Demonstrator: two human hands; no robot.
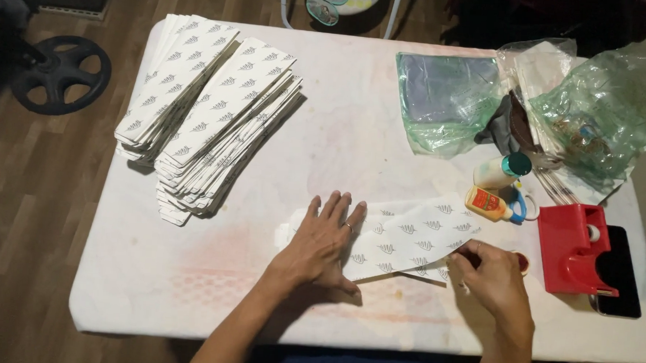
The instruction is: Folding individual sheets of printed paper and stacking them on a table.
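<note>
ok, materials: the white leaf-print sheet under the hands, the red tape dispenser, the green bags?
White leaf-printed curved sheet: looks like thin paper or card, matte; it bends where the right hand lifts its edge, while the left hand presses it flat. Red tape dispenser: probably moulded plastic, smooth with a slight sheen. Translucent green bags: thin plastic film, crinkled and glossy.

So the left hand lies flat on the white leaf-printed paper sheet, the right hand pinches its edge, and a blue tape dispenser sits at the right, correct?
Not quite: the tape dispenser is red, not blue, as the head view shows. The rest stands: the left hand lies flat on the white leaf-printed paper sheet, and the right hand pinches its edge.
</note>
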